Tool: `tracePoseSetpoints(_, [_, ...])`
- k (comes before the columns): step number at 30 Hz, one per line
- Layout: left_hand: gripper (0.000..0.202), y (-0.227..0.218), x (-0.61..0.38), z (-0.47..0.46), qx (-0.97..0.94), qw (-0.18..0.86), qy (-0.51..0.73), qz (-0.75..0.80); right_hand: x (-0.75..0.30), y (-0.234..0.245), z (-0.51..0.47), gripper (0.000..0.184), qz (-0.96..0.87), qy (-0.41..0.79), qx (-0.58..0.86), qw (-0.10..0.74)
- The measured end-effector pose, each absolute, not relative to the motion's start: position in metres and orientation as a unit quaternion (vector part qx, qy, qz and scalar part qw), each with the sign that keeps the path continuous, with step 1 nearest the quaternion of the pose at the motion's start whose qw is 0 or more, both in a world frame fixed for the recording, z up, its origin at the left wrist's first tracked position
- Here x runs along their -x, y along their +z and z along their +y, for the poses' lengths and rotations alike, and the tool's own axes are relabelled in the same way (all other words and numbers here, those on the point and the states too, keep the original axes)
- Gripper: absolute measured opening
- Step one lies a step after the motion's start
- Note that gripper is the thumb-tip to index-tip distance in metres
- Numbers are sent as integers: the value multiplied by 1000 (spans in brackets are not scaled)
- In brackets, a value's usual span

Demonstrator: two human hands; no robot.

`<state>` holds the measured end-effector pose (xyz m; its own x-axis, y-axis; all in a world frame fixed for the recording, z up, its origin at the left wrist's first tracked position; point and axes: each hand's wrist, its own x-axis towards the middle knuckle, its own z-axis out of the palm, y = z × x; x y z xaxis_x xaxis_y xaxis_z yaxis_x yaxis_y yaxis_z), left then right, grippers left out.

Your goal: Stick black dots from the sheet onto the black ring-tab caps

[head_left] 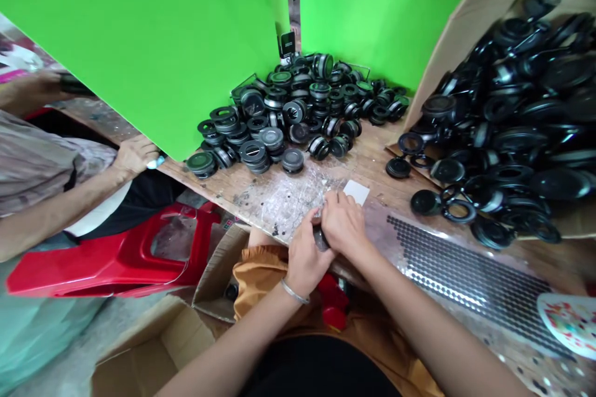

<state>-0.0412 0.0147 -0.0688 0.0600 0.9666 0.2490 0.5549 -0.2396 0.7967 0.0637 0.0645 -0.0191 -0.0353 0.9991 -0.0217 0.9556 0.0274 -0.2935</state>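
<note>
At the table's front edge my left hand (308, 257) is closed around a small dark round part (320, 239), mostly hidden by my fingers. My right hand (343, 222) presses against the same part from above and the right, fingers bent together. Just beyond my right knuckles lies a white card (357, 190). A single black disc-shaped part (293, 160) sits on the worn tabletop beyond my hands. Behind it spreads a heap of similar black round parts (298, 111), some stacked, some with grey bands or ring-shaped tops.
A cardboard box (442, 43) on the right spills black discs and rings. A sheet of round dark dots (465, 279) lies right of my hands. Green panels (139, 31) stand behind. Left are a co-worker's hand (137, 154), a red plastic stool (116, 260) and open cartons (153, 347).
</note>
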Motion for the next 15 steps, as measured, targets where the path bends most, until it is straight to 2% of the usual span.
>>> tracePoseSetpoints(6, [86, -69, 30, 17, -737, 200, 343, 547, -69, -27, 66, 27, -682, 139, 696, 176])
tracePoseSetpoints(8, [83, -64, 29, 17, -734, 211, 345, 545, -72, -24, 63, 29, -686, 145, 680, 213])
tracePoseSetpoints(12, [75, -41, 63, 15, -688, 220, 407, 558, -101, -19, 48, 30, -702, 139, 639, 281])
tracePoseSetpoints(15, [73, -34, 133, 18, -587, 108, 485, 639, -151, -22, 37, 26, -687, 67, 630, 356])
